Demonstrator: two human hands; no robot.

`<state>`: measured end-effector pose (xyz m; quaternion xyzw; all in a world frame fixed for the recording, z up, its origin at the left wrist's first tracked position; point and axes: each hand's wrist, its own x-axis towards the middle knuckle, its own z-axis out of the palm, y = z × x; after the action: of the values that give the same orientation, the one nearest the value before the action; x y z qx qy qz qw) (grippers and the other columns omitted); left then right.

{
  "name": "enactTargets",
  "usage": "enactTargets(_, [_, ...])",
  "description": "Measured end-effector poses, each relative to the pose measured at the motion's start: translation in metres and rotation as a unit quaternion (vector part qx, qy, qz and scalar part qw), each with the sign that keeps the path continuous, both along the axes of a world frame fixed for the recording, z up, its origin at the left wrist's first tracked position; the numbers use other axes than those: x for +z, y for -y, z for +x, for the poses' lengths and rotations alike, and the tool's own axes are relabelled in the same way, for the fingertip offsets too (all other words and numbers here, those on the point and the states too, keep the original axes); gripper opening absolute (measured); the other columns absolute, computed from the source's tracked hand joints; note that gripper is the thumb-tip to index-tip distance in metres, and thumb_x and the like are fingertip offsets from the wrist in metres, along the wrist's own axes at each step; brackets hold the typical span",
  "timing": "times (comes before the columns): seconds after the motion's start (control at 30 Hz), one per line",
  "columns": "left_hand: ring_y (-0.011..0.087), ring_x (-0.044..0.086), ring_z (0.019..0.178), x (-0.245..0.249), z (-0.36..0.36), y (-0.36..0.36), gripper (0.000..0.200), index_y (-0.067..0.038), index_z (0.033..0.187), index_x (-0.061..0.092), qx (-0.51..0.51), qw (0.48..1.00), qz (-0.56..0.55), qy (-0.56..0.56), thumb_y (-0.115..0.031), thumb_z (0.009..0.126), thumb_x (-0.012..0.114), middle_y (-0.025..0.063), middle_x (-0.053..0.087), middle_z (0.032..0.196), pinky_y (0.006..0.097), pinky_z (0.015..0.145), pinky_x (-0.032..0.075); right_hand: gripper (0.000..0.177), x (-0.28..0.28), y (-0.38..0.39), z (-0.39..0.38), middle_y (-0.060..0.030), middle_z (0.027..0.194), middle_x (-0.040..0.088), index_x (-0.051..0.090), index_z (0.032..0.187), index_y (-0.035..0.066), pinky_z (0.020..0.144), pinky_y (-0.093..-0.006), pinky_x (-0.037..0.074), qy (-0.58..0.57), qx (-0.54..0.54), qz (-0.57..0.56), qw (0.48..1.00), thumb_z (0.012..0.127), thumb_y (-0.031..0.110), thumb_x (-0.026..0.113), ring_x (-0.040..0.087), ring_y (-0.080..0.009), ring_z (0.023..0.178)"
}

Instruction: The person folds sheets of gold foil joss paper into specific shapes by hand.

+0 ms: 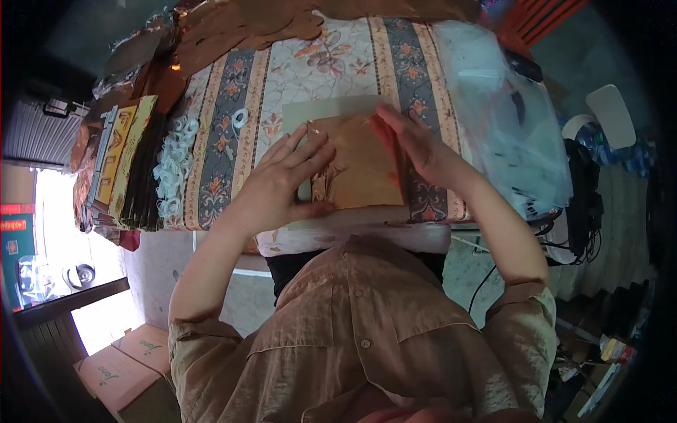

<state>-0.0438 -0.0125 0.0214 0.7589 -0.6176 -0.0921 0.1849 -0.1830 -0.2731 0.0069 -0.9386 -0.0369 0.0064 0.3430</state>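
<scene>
A folded brown sheet [363, 166] lies at the front middle of the patterned tablecloth, over a pale green board [331, 108]. My left hand [289, 169] rests at its left side with the fingers spread, the fingertips and thumb on the brown material. At the right edge my right hand [416, 144] stands on its side, its fingers stretched out and lying together along the brown sheet. Neither hand is wrapped round anything. Part of the board is hidden under the brown sheet and my left hand.
White rings [175, 166] lie in a heap on the left, beside stacked dark sheets with yellow packaging [123, 158]. Clear plastic bags [511, 134] cover the right side. Brown sheets [247, 25] spread across the back. A small white roll [240, 118] lies left of the board.
</scene>
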Motion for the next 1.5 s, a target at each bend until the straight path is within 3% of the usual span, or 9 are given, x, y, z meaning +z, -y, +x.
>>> enactTargets(0.07, [0.0346,0.026,0.143,0.0,0.0,0.0,0.079,-0.009,0.14,0.048,-0.001,1.0,0.001,-0.014,-0.041,0.074,0.077,0.0147,0.04,0.148,0.0451,0.116,0.025,0.066,0.008,-0.002,0.003,-0.016,0.147,0.042,0.038,0.143,-0.001,0.116,-0.0375,0.02,0.016,-0.106,0.22,0.97,0.104,0.049,0.02,0.034,-0.0225,0.14])
enactTargets(0.1, [0.0346,0.026,0.143,-0.001,-0.001,0.001,0.079,-0.009,0.14,0.048,-0.002,1.0,-0.003,-0.006,-0.041,0.074,0.077,0.0147,0.04,0.148,0.0451,0.116,0.025,0.071,0.005,-0.004,0.004,-0.0126,0.139,0.051,0.045,0.139,0.0,0.113,-0.034,0.026,0.043,-0.15,0.242,0.958,0.103,0.051,0.011,0.041,-0.0212,0.134])
enactTargets(0.23, [0.0352,0.024,0.144,-0.001,-0.005,0.013,0.079,-0.008,0.142,0.044,0.007,1.0,0.0,-0.009,-0.038,0.076,0.076,0.0161,0.037,0.15,0.0476,0.117,0.018,0.058,0.008,0.003,-0.001,-0.0143,0.142,0.048,0.044,0.139,-0.001,0.113,-0.0352,0.027,0.06,-0.191,0.229,0.953,0.106,0.041,0.022,0.041,-0.0243,0.135])
enactTargets(0.4, [0.0336,0.024,0.144,-0.007,-0.008,0.045,0.077,-0.006,0.142,0.043,-0.007,1.0,0.003,0.005,-0.044,0.08,0.07,0.0176,0.038,0.149,0.0468,0.118,0.015,0.048,0.0,-0.005,0.005,-0.0218,0.146,0.039,0.044,0.137,-0.002,0.114,-0.0422,0.026,0.159,-0.111,-0.115,0.974,0.097,0.021,0.052,0.035,-0.038,0.138])
enactTargets(0.87, [0.0371,0.02,0.145,-0.028,0.0,0.059,0.08,-0.01,0.144,0.041,-0.037,0.997,-0.056,-0.03,-0.042,0.077,0.073,0.0182,0.032,0.152,0.0506,0.117,0.017,0.06,-0.023,-0.009,0.007,-0.0208,0.15,0.034,0.036,0.143,0.0,0.115,-0.0483,0.022,0.112,-0.103,-0.259,0.954,0.095,0.031,0.053,0.028,-0.0387,0.141])
enactTargets(1.03, [0.0384,0.041,0.131,-0.006,0.018,0.034,0.054,-0.008,0.129,0.055,-0.008,0.991,-0.128,-0.022,-0.025,0.08,0.071,0.0191,0.046,0.141,0.0466,0.107,0.035,0.06,-0.023,-0.009,0.005,-0.0194,0.152,0.031,0.032,0.146,0.001,0.116,-0.0479,0.02,0.095,-0.109,-0.28,0.949,0.097,0.029,0.05,0.026,-0.0375,0.142])
enactTargets(1.17, [0.032,0.059,0.103,0.001,0.058,-0.003,0.022,-0.008,0.102,0.066,0.216,0.956,-0.101,0.173,-0.016,0.081,0.065,0.0105,0.061,0.107,0.0433,0.083,0.05,0.059,-0.024,-0.01,0.005,-0.021,0.15,0.034,0.035,0.144,-0.001,0.116,-0.0483,0.021,0.116,-0.104,-0.285,0.946,0.097,0.033,0.049,0.029,-0.0385,0.14])
enactTargets(1.43, [0.0348,0.064,0.084,-0.008,0.103,-0.032,0.014,-0.009,0.095,0.067,0.314,0.935,-0.048,0.157,-0.014,0.084,0.062,0.0136,0.062,0.093,0.0434,0.072,0.052,0.059,-0.024,-0.01,0.006,-0.0185,0.153,0.03,0.032,0.146,0.002,0.116,-0.0476,0.019,0.099,-0.118,-0.279,0.948,0.098,0.031,0.049,0.026,-0.0364,0.142])
enactTargets(1.5, [0.0332,0.064,0.082,0.001,0.119,-0.043,0.014,-0.01,0.089,0.067,0.361,0.893,-0.045,0.265,-0.022,0.085,0.062,0.0134,0.062,0.09,0.0432,0.069,0.053,0.06,-0.027,-0.009,0.006,-0.019,0.152,0.031,0.033,0.146,0.001,0.116,-0.048,0.02,0.101,-0.117,-0.278,0.948,0.097,0.031,0.051,0.027,-0.0374,0.142])
